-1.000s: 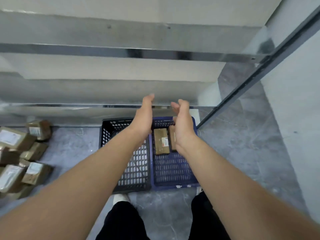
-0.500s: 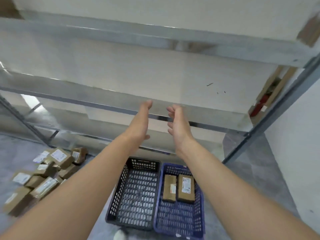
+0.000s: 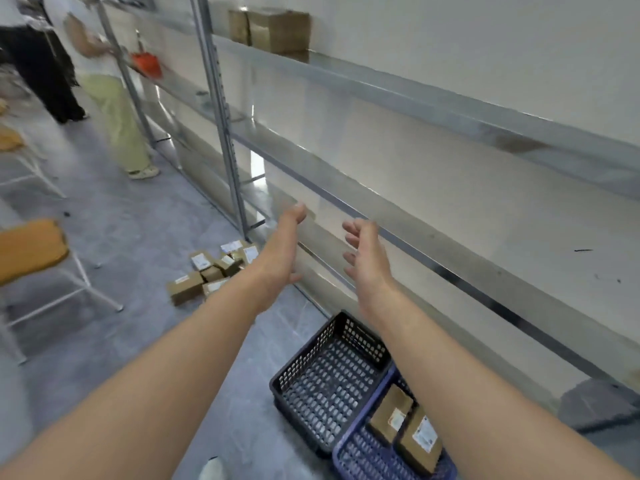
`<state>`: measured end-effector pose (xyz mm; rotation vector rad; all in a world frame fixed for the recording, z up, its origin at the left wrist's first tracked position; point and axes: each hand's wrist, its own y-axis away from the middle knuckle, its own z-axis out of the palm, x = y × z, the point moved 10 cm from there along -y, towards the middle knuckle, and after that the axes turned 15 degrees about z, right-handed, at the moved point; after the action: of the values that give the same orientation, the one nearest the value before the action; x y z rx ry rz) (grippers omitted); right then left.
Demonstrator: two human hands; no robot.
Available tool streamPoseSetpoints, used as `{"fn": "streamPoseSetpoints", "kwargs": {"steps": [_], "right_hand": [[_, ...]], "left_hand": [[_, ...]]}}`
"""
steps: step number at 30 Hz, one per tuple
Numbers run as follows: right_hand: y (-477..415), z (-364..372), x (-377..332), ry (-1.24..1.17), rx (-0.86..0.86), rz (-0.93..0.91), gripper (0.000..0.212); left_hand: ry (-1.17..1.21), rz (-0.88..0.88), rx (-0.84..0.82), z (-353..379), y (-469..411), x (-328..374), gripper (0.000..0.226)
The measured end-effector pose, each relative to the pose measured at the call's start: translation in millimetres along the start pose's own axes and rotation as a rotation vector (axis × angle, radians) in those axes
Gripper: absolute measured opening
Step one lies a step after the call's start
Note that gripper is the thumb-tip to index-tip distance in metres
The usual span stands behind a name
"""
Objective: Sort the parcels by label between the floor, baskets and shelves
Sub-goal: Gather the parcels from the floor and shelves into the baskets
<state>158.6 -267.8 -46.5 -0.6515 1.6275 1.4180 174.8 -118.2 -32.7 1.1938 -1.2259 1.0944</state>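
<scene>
Glossy metal shelves (image 3: 398, 95), perforated plastic baskets (image 3: 325, 379), matt cardboard parcels (image 3: 389, 415) with paper labels.

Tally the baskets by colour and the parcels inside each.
Black basket: 1, holding 0 parcels
Blue basket: 1, holding 2 parcels
Total: 2 baskets, 2 parcels inside

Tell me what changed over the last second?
The view swung up and leftward, bringing the parcel pile on the floor, a boxed upper shelf and other people into sight. Nothing was grasped or released. Left hand and right hand stay raised, open, empty; two parcels remain in the blue basket.
</scene>
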Motion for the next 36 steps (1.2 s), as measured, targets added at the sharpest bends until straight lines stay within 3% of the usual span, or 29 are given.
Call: {"fn": "streamPoseSetpoints", "kwargs": {"steps": [3, 9, 12, 20, 28, 34, 36], "right_hand": [[-2.5, 55.6, 6.9, 0.041, -0.054, 0.002, 0.044], [-6.9, 177.0, 22.6, 0.14, -0.131, 0.017, 0.043], [-14.8, 229.8, 34.1, 0.15, -0.152, 0.056, 0.031], [-34.7, 356.1, 57.1, 0.165, -0.157, 0.124, 0.031], [-89.3, 412.2, 63.4, 0.146, -0.117, 0.184, 0.037], [-169.0, 442.8, 58.5, 0.12, -0.124, 0.269, 0.032], [-203.2, 457.0, 51.8, 0.119, -0.123, 0.273, 0.04]], "left_hand": [[0.022, -0.007, 0.089, -60.3, 4.5, -7.4, 0.06], [0.027, -0.025, 0.2, -181.5, 0.2, -25.4, 0.06], [0.044, -0.059, 0.227, -239.5, -7.0, -41.0, 0.062], [0.02, -0.102, 0.275, -372.2, -32.8, -64.1, 0.058], [0.044, -0.154, 0.256, -424.4, -92.8, -85.1, 0.061], [-0.001, -0.251, 0.236, -437.0, -173.2, -121.8, 0.062], [-0.023, -0.275, 0.231, -439.4, -208.1, -135.3, 0.062]]}}
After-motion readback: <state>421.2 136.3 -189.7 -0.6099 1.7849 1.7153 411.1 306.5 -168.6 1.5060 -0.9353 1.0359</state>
